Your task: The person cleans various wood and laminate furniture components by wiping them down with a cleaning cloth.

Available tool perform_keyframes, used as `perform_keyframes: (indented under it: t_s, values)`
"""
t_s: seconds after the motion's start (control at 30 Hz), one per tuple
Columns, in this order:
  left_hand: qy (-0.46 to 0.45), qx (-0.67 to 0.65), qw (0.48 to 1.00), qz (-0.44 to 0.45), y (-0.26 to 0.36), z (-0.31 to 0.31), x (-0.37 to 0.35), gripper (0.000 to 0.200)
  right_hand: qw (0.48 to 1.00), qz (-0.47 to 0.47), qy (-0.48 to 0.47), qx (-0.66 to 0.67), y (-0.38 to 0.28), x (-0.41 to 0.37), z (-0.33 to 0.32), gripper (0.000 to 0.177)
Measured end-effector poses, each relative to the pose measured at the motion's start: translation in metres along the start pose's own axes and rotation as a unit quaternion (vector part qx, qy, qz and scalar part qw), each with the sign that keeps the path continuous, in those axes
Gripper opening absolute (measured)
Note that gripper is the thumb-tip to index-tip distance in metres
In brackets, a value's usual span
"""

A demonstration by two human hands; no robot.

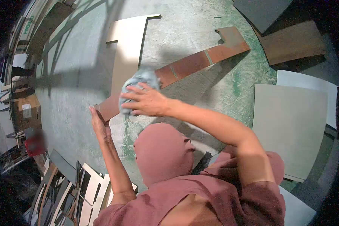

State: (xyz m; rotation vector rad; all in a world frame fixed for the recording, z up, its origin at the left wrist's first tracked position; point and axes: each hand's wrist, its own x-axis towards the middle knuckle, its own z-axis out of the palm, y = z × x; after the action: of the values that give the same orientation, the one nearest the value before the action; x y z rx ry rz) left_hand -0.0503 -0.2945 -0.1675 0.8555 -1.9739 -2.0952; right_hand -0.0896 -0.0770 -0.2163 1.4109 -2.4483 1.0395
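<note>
A long reddish-brown strip (188, 67) runs slantwise across the view, with a hooked far end at the upper right. My left hand (101, 125) is at its near left end, fingers wrapped round the edge. Over the strip, my right hand (148, 101) presses on a bunched light-blue cloth (142, 80), its fingers spread over it. The cloth hides part of the strip. Beyond it a cream-coloured panel (128, 49) with a cut-out edge lies on the floor, partly behind the cloth and strip.
Large grey (290, 124) and brown (293, 43) sheets lie on the right. Narrow offcuts (90, 188) are piled at the lower left. A cardboard box (27, 112) and a red object (35, 145) stand at the left. The floor (71, 90) is green and scuffed.
</note>
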Motion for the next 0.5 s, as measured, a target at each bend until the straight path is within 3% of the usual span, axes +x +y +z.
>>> perform_keyframes:
  t_s: [0.07, 0.17, 0.37, 0.43, 0.5]
  values:
    - [0.022, -0.001, 1.000, 0.003, -0.007, -0.004, 0.000, 0.058, 0.998, 0.043, -0.018, -0.053, 0.026, -0.031, -0.020, 0.046]
    - [0.019, -0.006, 1.000, -0.020, -0.015, -0.009, 0.001, 0.057, 0.979, 0.138, -0.118, -0.093, 0.070, -0.085, -0.061, 0.063]
    - [0.002, -0.033, 0.999, -0.001, -0.012, -0.007, -0.005, 0.046, 0.941, 0.226, 0.018, -0.249, 0.148, -0.169, -0.110, 0.051]
    - [-0.010, -0.033, 0.999, 0.022, -0.002, -0.003, -0.007, 0.042, 0.936, 0.256, -0.032, -0.240, 0.142, -0.154, -0.126, 0.051]
    - [-0.015, -0.025, 0.999, 0.039, 0.007, -0.006, -0.016, 0.038, 0.907, 0.368, -0.151, -0.141, 0.131, -0.126, -0.154, 0.050]
